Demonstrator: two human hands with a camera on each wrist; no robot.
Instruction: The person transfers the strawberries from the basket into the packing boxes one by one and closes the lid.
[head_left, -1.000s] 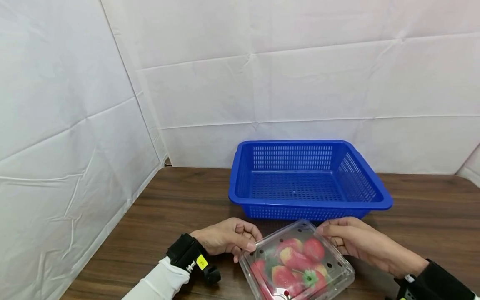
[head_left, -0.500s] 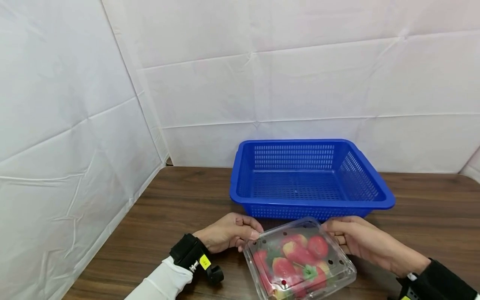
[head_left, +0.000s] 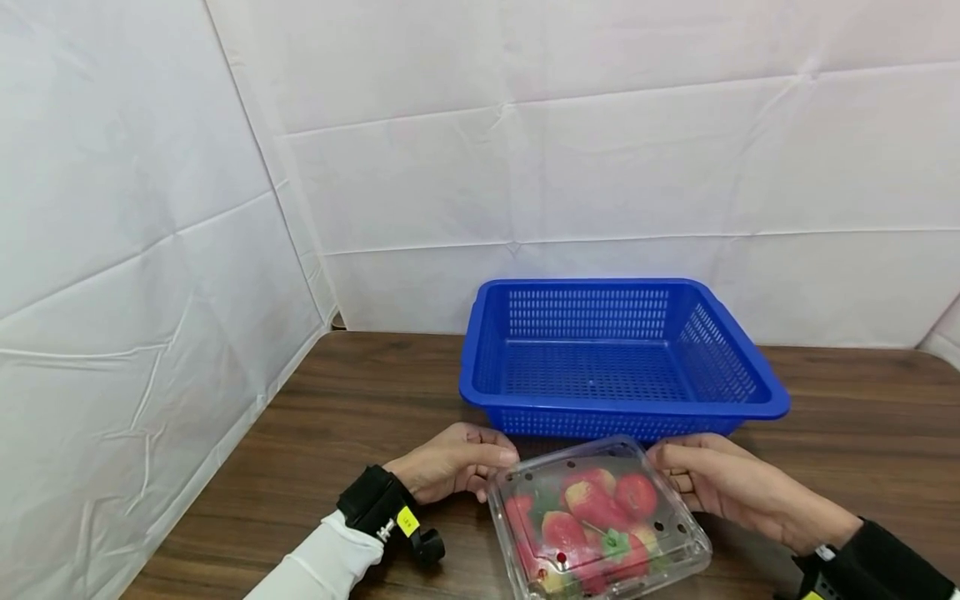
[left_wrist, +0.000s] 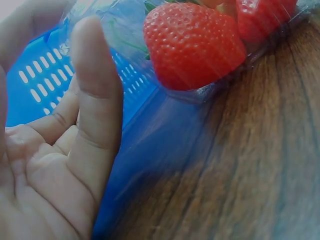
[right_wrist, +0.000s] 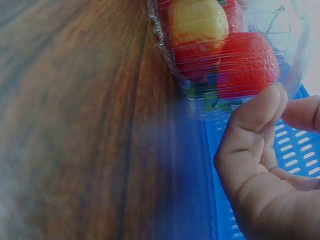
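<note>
A clear plastic clamshell box (head_left: pixel 600 512) of strawberries sits low in the middle of the head view, skewed, in front of the blue basket. Several red strawberries (head_left: pixel 592 507) with pale tips and green leaves show through its lid, which has small round holes. My left hand (head_left: pixel 453 465) pinches the box's left corner with thumb and forefinger. At the far right corner, my right hand (head_left: pixel 723 483) pinches the edge, its other fingers curled beneath. In the left wrist view a strawberry (left_wrist: pixel 192 47) shows close behind the plastic; in the right wrist view, the thumb (right_wrist: pixel 255 107) lies along the box's corner.
A blue perforated basket (head_left: pixel 622 408) with nothing in it stands just beyond the box. The dark wood table (head_left: pixel 360 392) runs back to white cloth (head_left: pixel 600 167) behind and on the left. Both wrists wear black straps (head_left: pixel 375 504) with cameras.
The box has shifted slightly right, with both hands. My left thumb has slid from the top of the lid to its corner edge. The basket stays where it was.
</note>
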